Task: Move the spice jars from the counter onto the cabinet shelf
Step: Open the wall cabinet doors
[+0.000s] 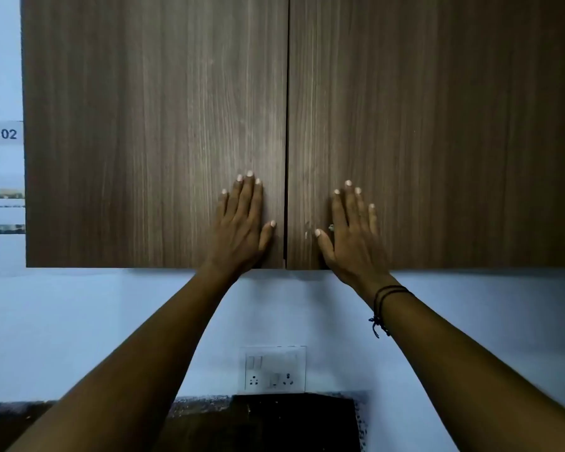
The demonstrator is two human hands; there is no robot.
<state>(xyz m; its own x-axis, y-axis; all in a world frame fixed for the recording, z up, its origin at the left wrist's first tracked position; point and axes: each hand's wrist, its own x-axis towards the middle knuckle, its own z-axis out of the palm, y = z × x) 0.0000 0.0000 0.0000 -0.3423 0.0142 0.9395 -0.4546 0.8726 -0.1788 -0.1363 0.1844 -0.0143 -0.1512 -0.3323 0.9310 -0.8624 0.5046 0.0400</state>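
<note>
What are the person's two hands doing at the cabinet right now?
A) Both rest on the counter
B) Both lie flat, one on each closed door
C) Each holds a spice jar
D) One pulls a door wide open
B: the left hand lies with straight fingers on the left door and the right hand on the right door; both doors are closed and no jar is in view.

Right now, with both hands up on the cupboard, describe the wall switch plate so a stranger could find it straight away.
Start at the big brown wooden cupboard whose two doors meet in a centre seam. Drop straight down from that seam, between the two raised forearms, to the pale wall just above the dark counter. There sits the switch plate, a white rectangular panel with switches and sockets, the only fitting on that stretch of wall.
</note>
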